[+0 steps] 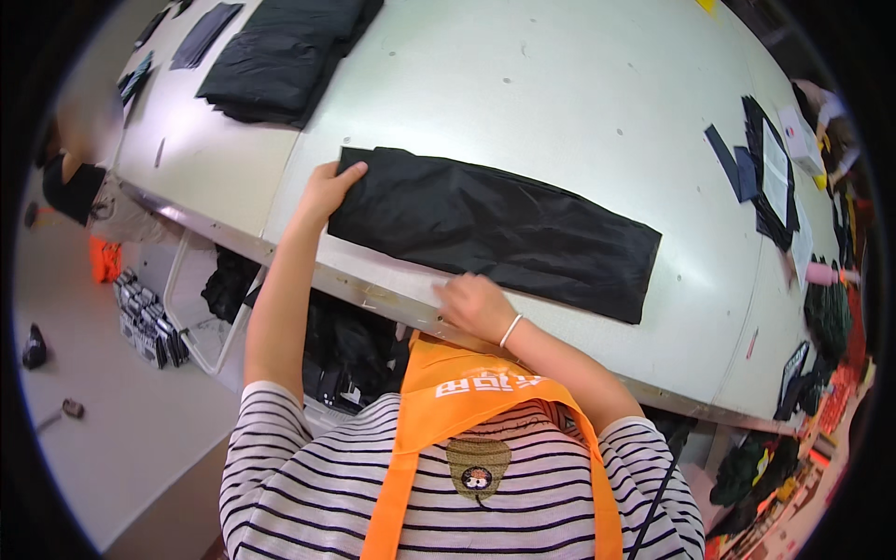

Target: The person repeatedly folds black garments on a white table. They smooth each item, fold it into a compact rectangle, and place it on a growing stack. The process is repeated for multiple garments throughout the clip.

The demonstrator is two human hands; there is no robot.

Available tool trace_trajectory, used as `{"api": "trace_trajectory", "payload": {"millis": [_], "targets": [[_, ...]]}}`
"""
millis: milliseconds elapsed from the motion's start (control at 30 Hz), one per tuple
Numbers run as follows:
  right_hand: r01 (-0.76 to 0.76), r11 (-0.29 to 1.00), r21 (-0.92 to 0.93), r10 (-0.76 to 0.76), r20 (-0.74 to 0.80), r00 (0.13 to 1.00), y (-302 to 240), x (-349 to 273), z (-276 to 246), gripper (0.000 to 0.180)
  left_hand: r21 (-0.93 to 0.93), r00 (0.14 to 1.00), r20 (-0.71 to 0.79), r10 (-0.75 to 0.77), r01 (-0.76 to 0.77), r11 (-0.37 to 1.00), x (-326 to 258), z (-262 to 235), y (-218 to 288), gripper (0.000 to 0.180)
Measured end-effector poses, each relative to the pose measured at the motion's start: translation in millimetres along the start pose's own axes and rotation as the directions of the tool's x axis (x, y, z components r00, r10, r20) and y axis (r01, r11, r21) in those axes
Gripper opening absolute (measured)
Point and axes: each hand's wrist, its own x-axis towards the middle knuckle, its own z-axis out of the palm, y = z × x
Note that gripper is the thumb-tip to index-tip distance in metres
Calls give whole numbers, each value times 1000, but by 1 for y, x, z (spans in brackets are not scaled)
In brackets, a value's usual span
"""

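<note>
A long folded piece of black fabric (495,224) lies flat across the table in front of me, slightly wrinkled, its right end nearer the table's front edge. My left hand (334,189) pinches its left end, thumb on top and the other fingers mostly hidden along the edge. By the fabric's near edge, over the front rim of the table, is my right hand (476,308), a white band at its wrist. Motion smears its fingers, so whether they touch the cloth is unclear.
The pale table (560,84) carries a stack of folded black fabric (280,61) at the far left and a smaller dark folded piece (207,35) beyond. Dark pieces and papers (773,177) lie at the right. Another person (79,177) stands at the left.
</note>
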Motion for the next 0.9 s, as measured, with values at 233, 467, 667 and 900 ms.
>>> {"api": "trace_trajectory", "payload": {"millis": [233,467,667,900], "targets": [[-696,711,-105,622,-367,691,77,-75,20,38,80,1000,11,-7,6,997,30,-41,9,40],[-929,343,-138,853,-368,370,81,-168,-60,37,139,1000,7,20,-20,990,82,-9,-62,40],[-453,887,-87,435,-168,885,36,-161,-102,25,489,995,-84,51,-4,872,77,-26,-57,41],[-708,593,-383,621,-342,705,143,-121,-136,58,906,801,161,577,-352,236,1,46,-32,65]]}}
